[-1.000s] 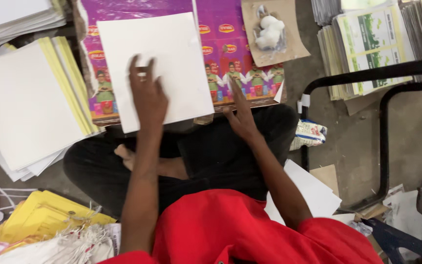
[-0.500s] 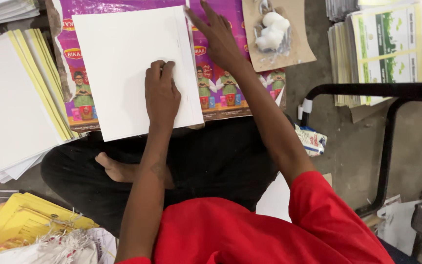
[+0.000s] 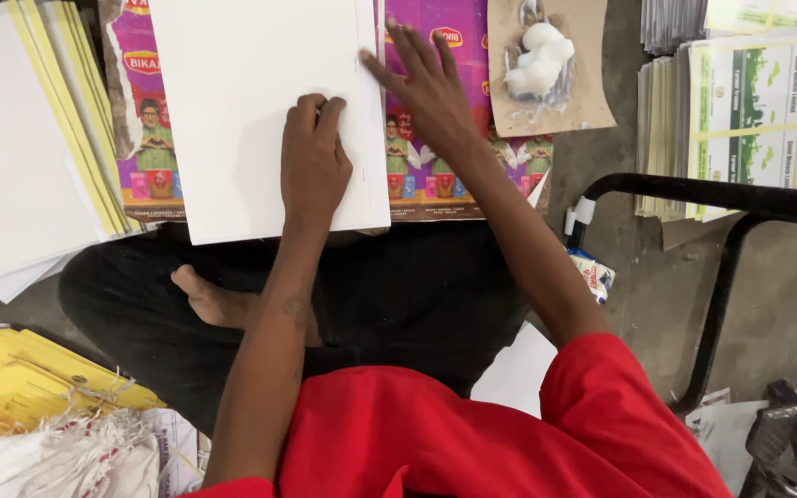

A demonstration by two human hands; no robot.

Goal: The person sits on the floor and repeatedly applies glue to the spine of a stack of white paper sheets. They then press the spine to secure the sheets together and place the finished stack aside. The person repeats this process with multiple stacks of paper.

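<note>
A large white sheet (image 3: 242, 101) lies on a purple printed poster (image 3: 435, 138) in front of me. My left hand (image 3: 314, 157) rests on the sheet's lower right part, fingers curled and knuckles down. My right hand (image 3: 426, 88) lies flat with fingers spread at the sheet's right edge, partly on the purple poster. Neither hand grips anything. I sit cross-legged in dark trousers, with a bare foot (image 3: 200, 295) showing below the sheet.
A stack of white and yellow sheets (image 3: 20, 138) lies at the left. A brown card with white lumps (image 3: 546, 69) sits at the upper right, beside piles of printed green-and-white papers (image 3: 749, 111). A black metal frame (image 3: 721, 249) stands at right. Yellow folders (image 3: 39, 378) lie lower left.
My right hand moved from my knee up to the sheet's right edge. My left hand slid down the sheet and curled. The view has come closer to the sheet.
</note>
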